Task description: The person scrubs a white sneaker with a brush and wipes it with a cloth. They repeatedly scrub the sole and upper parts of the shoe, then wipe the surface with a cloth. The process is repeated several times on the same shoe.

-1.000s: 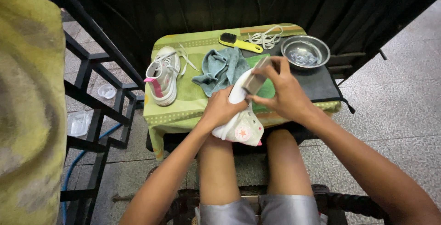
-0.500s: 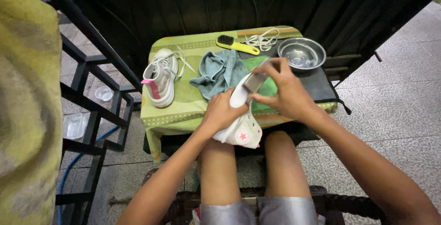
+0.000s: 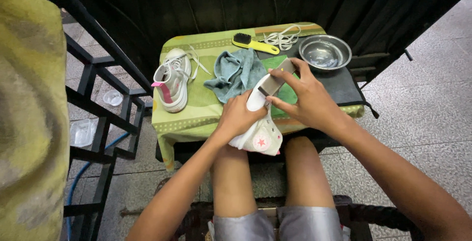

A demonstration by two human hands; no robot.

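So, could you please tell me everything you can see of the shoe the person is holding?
The held shoe is a white high-top sneaker, seemingly canvas with a rubber toe cap, a round pink star patch on its ankle side. It is tilted, toe pointing away toward the table, above the person's knees. The left hand grips its side; the right hand presses a grey insole at its opening. No laces show.

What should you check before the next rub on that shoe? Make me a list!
1. Left hand grips the white high-top sneaker: ok.
2. Right hand holds the grey block against the sneaker's toe: ok.
3. Sneaker steady over the table edge: ok.
4. Blue cloth within reach: ok.
5. Water in the metal bowl: cannot tell.
6. Yellow-handled brush close by: ok.
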